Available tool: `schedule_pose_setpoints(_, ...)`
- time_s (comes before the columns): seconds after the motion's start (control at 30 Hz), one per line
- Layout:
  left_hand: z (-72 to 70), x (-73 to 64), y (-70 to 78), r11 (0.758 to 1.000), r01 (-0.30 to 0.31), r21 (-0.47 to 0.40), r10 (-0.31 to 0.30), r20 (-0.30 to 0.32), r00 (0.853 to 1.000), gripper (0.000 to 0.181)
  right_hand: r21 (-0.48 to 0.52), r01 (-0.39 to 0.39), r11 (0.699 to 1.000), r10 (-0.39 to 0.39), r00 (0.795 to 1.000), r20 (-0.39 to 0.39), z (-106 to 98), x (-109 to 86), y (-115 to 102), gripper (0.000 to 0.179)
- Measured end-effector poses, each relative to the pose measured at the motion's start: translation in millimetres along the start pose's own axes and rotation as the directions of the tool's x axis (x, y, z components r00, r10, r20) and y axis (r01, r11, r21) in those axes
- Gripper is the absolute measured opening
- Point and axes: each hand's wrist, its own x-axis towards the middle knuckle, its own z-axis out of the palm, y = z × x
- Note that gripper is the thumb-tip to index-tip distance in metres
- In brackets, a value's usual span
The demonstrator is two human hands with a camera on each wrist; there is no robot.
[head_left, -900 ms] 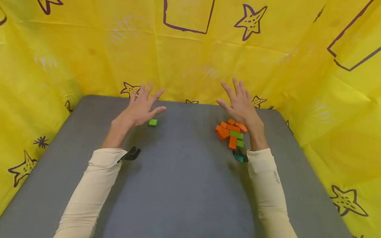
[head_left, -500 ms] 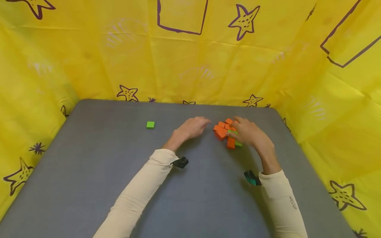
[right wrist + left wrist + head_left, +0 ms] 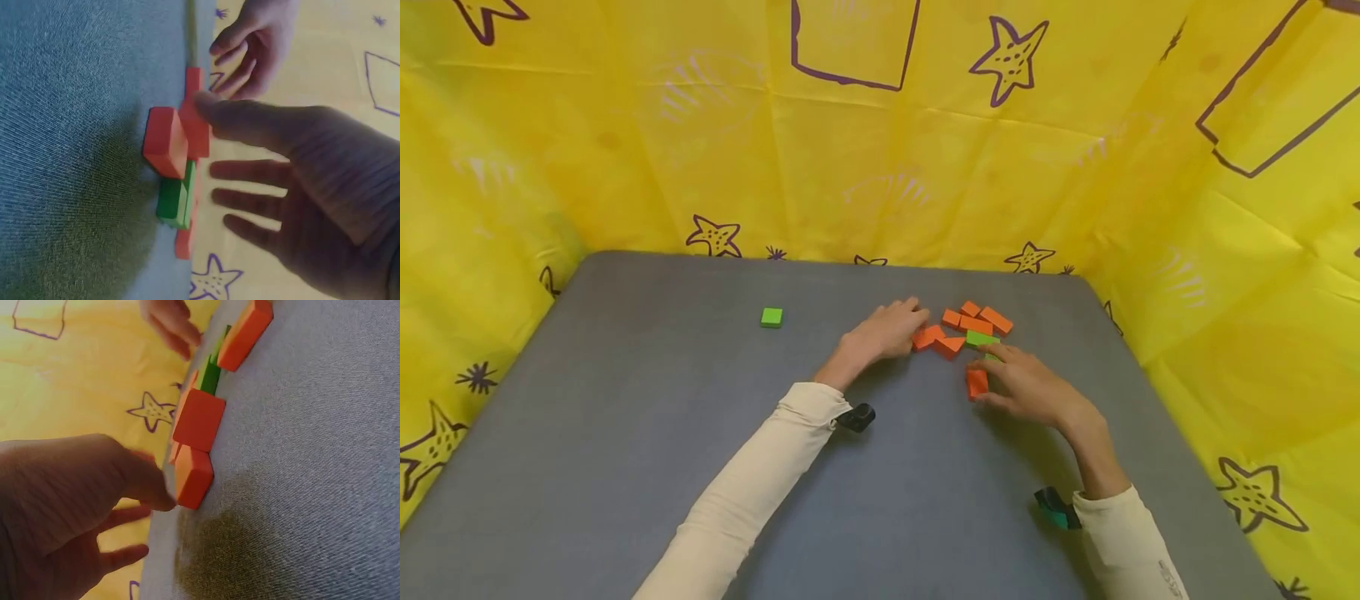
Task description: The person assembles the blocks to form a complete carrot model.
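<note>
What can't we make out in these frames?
Head: most of one green block, hidden by the right hand.
Head: the print on the right sleeve, too small and blurred to read.
Left wrist: the rest of the right hand, cut off by the top edge.
Right wrist: whether the thumb touches an orange block; it overlaps it, hiding any contact.

No text is legible: a small grey marking [image 3: 1170,579] on the right sleeve [image 3: 1129,546], near its cuff [image 3: 1107,507], is too blurred to read.
</note>
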Motion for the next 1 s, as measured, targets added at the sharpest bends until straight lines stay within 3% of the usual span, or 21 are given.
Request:
schedule_pose_setpoints(0.1,-2.8,2.2,-2.5,0.997,-0.064,-0.041,0.067,0.084,0.994,0.059,-0.034,0.009,0.999,-0.008,1.0,0.025,-0.1,3.6,0.3,0.051)
schedule_pose_setpoints(0.2,-1.7,5.7,-4.8,0.992,-0.1,-0.075,0.112,0.176,0.978,0.066,-0.074,0.019,0.997,-0.016,0.999,0.039,3.6,7.0,0.1,0.046)
schedule_pose_setpoints(0.33,0.7,7.9,-8.3,0.991,-0.132,0.013,0.129,0.143,0.981,0.055,-0.087,0.002,0.996,-0.002,1.0,-0.001,8.3,8.6,-0.9,0.037)
schedule_pose_setpoints(0.47,-5.1,-1.2,-17.1,0.988,-0.105,0.116,0.097,0.075,0.992,0.068,-0.105,-0.01,0.994,0.006,0.999,-0.039,6.6,9.5,-3.0,0.037)
schedule_pose_setpoints(0.57,-14.8,-22.0,-27.9,0.99,-0.084,0.116,0.079,0.047,0.996,0.074,-0.064,0.008,0.998,-0.012,0.998,-0.068,2.8,13.5,-7.1,0.035)
schedule_pose_setpoints(0.7,-28.8,-61.6,-43.5,0.996,-0.074,0.058,0.074,-0.008,0.997,0.078,0.022,0.07,0.997,-0.067,0.993,-0.1,-5.6,25.4,-19.6,0.038)
schedule_pose_setpoints(0.87,-38.6,-110.4,-60.6,0.998,-0.047,-0.049,0.044,-0.066,0.997,0.078,0.051,0.178,0.983,-0.171,0.978,-0.115,-10.7,56.4,-43.2,0.045)
schedule_pose_setpoints(1.0,-36.5,-138.3,-67.7,0.991,-0.036,-0.129,0.025,-0.087,0.996,0.077,0.028,0.242,0.97,-0.238,0.967,-0.093,-5.3,85.9,-62.3,0.049)
